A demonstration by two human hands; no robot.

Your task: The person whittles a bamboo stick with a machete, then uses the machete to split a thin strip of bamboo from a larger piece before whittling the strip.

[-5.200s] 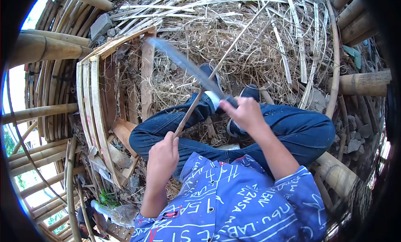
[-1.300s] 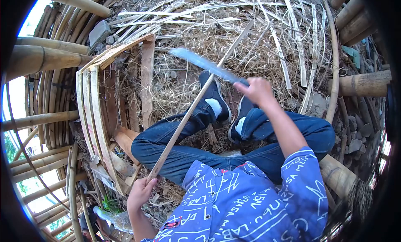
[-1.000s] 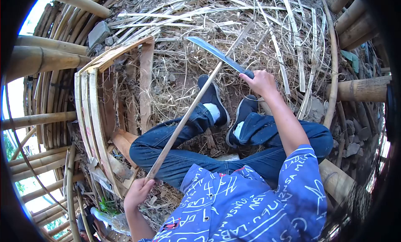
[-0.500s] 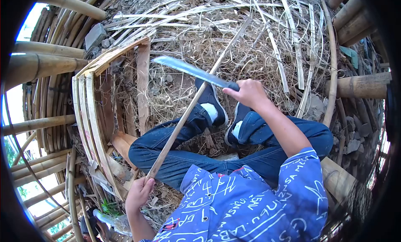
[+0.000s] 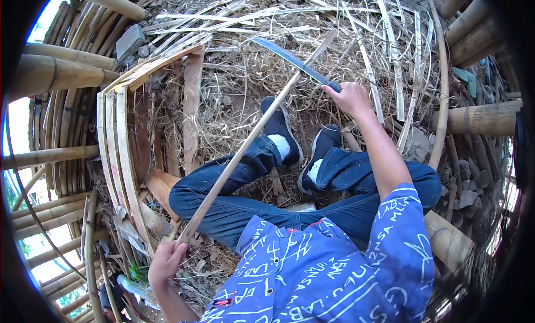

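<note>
A long, narrow bamboo strip (image 5: 237, 157) runs slantwise across my lap and out over the ground. Its near end is gripped in my left hand (image 5: 166, 262), fingers closed round it. My right hand (image 5: 352, 98) is wrapped round the dark handle of a machete (image 5: 287, 57). The blade points to the upper left and crosses the strip near its far end, appearing to rest against it. Part of the strip is hidden under the blade.
Thin shavings (image 5: 245, 89) and pale split strips (image 5: 384, 50) litter the ground ahead. A wooden crate-like frame (image 5: 123, 145) stands at my left. Bamboo poles (image 5: 67, 81) lie along both sides, with a grey block (image 5: 130, 42) at the upper left. A person crouches at the lower left.
The machete has moved up and to the right, toward the strip's far end. My left hand has shifted slightly down and left with the strip.
</note>
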